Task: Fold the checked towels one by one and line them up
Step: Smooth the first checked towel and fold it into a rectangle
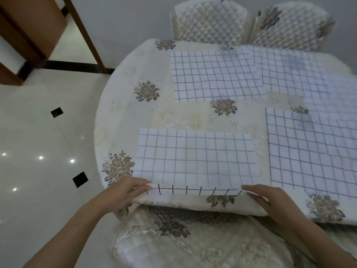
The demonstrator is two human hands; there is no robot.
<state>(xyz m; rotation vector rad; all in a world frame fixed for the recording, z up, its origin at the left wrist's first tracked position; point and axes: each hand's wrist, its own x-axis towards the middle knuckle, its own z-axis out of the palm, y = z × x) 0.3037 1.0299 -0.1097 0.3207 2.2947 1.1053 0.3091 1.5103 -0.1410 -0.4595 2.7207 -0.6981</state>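
A white checked towel [195, 157] lies flat at the near edge of the round table [123, 105]. Its near hem is turned up a little off the cloth. My left hand [123, 194] pinches the near left corner and my right hand [270, 200] pinches the near right corner. Another checked towel [214, 76] lies flat at the far middle. More checked towels [313, 149] overlap on the right side, running past the frame's edge.
A cream flowered cloth covers the table. Two quilted chairs [210, 20] stand at the far side, and a chair seat [173, 240] sits just under the near edge. Glossy floor tiles and a wooden door frame [85, 33] are to the left.
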